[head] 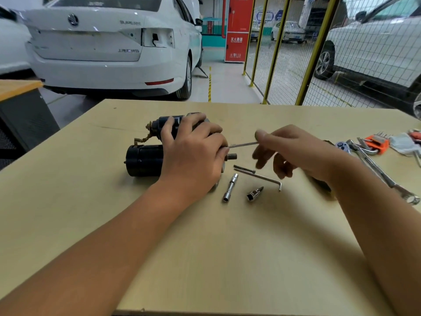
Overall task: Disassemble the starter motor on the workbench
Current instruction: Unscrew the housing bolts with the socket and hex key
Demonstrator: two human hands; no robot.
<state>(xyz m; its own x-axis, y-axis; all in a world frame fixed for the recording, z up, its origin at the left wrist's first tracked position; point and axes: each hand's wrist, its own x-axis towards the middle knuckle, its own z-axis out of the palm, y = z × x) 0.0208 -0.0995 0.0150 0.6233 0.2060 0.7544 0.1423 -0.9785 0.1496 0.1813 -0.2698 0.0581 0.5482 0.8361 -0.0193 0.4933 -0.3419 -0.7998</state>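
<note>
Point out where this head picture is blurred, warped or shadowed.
Head view: right hand smeared by motion blur, left hand on the starter motor sharper; wide-angle lens bows the workbench edges and fence posts; soft shadows under both forearms.

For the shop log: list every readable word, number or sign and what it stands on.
"SUPERB": faint, on the white car's boot lid.
"119": in the bottom line on the red cabinet; the rest is Chinese characters.
Chinese lettering low on the boot lid: too blurred.
Starter motor and tools: no readable text.
</note>
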